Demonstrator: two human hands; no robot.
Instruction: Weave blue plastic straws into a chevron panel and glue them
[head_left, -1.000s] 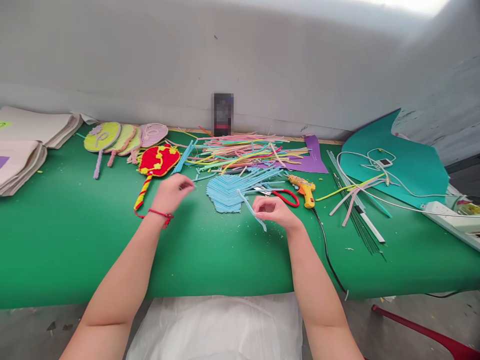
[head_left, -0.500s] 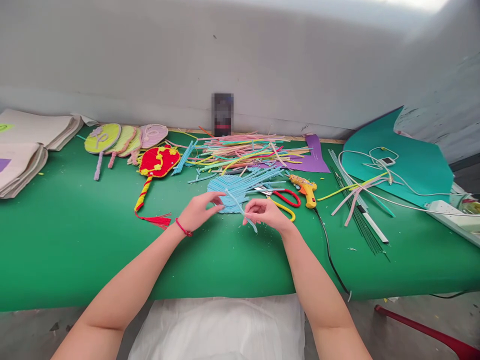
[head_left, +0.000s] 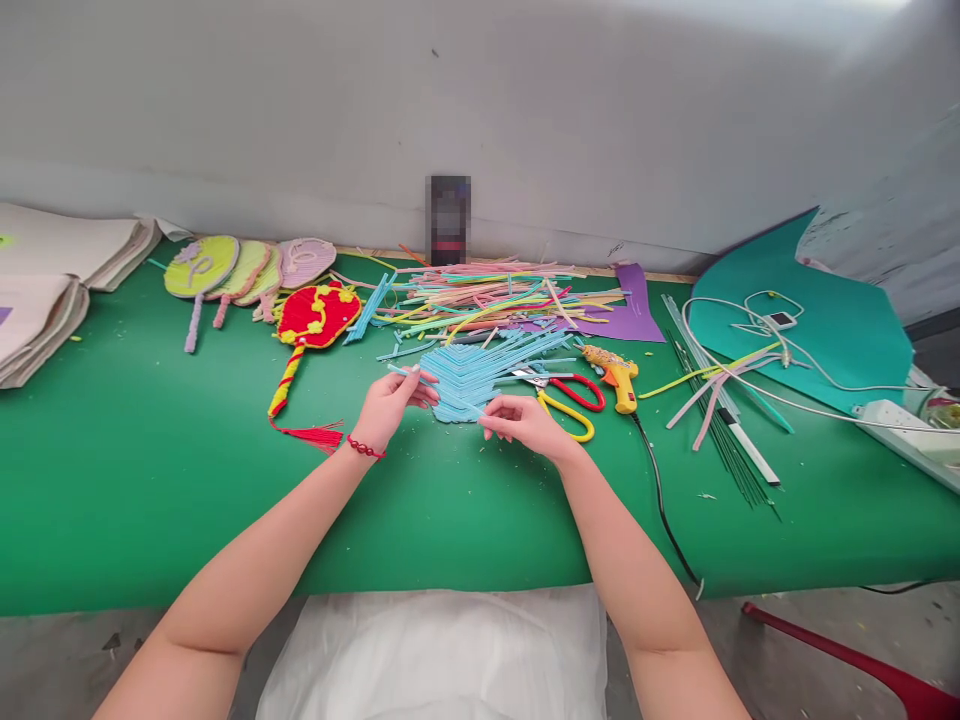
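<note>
Clock centred on the blue chevron panel (head_left: 465,368), 12 = far side of the bench (head_left: 450,530). A light-blue chenille stem (head_left: 459,401) is held slantwise over the panel's near-left part, from 9 down to 5. It's pinched by the left hand (head_left: 405,396) at 8, tip poking out past the fingers; the other end is pinched by the right hand (head_left: 520,421) at 4. Both grips closed on the same stem, neither released. Stem-to-panel contact: can't be told from this angle.

Judgement on handling: stem best kept straight under light tension, no hard pull, since a kink would likely set. Pinch points best kept near the ends, so the middle can be sighted against the V rows. Wrists should be kept off the panel; its loose tails (head_left: 536,346) at 2 look easy to snag or splay. Scissors (head_left: 582,394) lie between 3 and 4, handles toward the right forearm, so the right elbow should be swung with care. Glue gun (head_left: 624,386) at 3: nozzle best treated as hot. Loose stem pile (head_left: 487,300) is at 1.
</note>
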